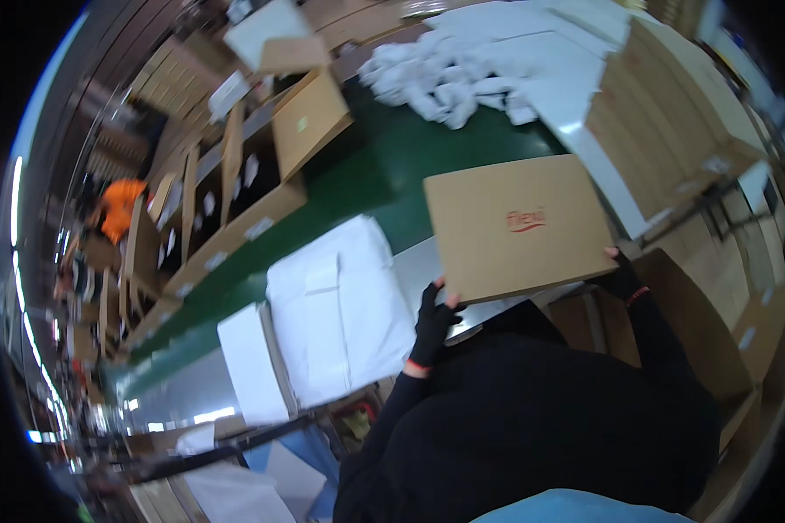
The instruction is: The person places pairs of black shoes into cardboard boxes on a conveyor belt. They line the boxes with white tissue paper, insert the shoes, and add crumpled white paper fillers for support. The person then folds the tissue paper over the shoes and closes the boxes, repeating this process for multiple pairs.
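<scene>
Between my hands is a closed brown cardboard box (515,248) with a red printed mark on its lid. My left hand (433,324), in a black fingerless glove, grips the near left corner. At the near right corner my right hand (621,277), gloved the same way, has its fingers on the edge. Both hands are closed on the box, their undersides hidden by it. Left of the box, on the metal edge of the bench, lies a wide stack of white paper (344,305), and against it a narrower white stack (257,366).
A green conveyor belt (384,166) runs past the bench. Open cartons (262,227) with dark contents line its far side. Crumpled white paper (453,74) lies at the back. To the right stand an open cardboard carton (663,122) and a large one (698,322) beside my right arm.
</scene>
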A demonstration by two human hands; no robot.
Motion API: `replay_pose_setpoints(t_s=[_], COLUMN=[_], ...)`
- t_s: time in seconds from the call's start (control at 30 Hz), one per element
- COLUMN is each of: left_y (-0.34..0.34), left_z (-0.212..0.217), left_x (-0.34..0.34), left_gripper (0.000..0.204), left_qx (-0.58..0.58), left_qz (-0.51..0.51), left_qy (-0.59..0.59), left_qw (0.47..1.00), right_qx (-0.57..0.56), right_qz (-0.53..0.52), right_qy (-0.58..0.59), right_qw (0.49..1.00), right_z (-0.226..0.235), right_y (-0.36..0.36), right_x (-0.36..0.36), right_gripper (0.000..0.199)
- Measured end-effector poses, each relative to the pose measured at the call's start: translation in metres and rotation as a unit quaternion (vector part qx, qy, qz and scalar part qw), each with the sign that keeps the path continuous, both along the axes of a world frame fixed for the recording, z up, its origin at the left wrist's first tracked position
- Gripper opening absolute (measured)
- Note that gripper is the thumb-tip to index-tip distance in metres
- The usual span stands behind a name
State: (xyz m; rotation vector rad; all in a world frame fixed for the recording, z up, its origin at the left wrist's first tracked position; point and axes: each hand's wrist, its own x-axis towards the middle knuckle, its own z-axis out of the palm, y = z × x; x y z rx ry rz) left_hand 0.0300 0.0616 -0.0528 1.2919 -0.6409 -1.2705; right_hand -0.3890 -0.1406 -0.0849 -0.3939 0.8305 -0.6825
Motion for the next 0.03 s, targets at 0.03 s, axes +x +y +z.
replay_pose_setpoints(t_s=[0.03], left_y=[-0.0043], left_z=[-0.0014], left_x=[0.0085], left_gripper=[0.068], left_qx=[0.034], left_qz=[-0.032], left_qy=[0.063], left_qw=[0.997], right_qx=[-0.073], right_qz=[0.095], right_qy=[0.045], right_qw=[0.992], right_z=[-0.0115], right_y=[-0.0055], right_x=[-0.0124], right_gripper=[0.063])
